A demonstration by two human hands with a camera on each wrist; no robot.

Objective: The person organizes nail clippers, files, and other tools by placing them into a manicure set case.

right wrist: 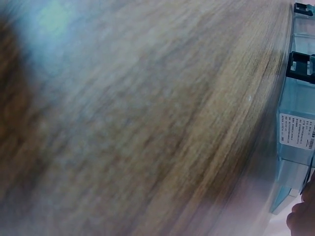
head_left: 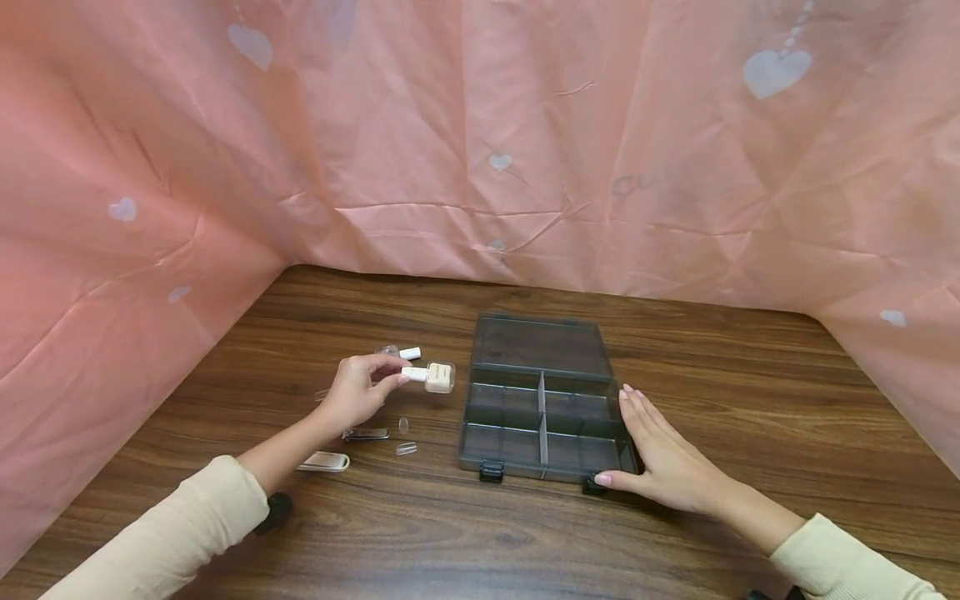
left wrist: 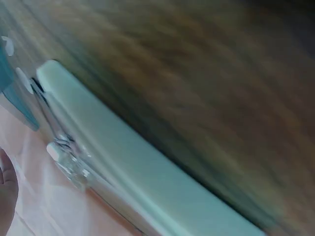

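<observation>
My left hand (head_left: pixel 358 390) pinches the white cap of a nail polish bottle (head_left: pixel 439 377) between thumb and fingers. The bottle lies sideways above the table, its cream body pointing at the box. A dark translucent compartment box (head_left: pixel 501 462) stands with its lid (head_left: pixel 536 343) laid back; the visible compartments hold nothing. Along the box's right side rests my right hand (head_left: pixel 671 471), fingers extended and thumb at the front latch. In the right wrist view the box wall (right wrist: pixel 298 101) carries a white printed label (right wrist: pixel 297 131), with fingertips (right wrist: pixel 302 216) below it.
Behind the left hand lies a second bottle with a white cap (head_left: pixel 410 353). Nearer are a metal nail clipper (head_left: pixel 367 434), clear nail tips (head_left: pixel 406 448) and a long white-rimmed item (head_left: pixel 326 462). Pink cloth (head_left: pixel 420 150) with hearts encloses the wooden table (head_left: pixel 480 542).
</observation>
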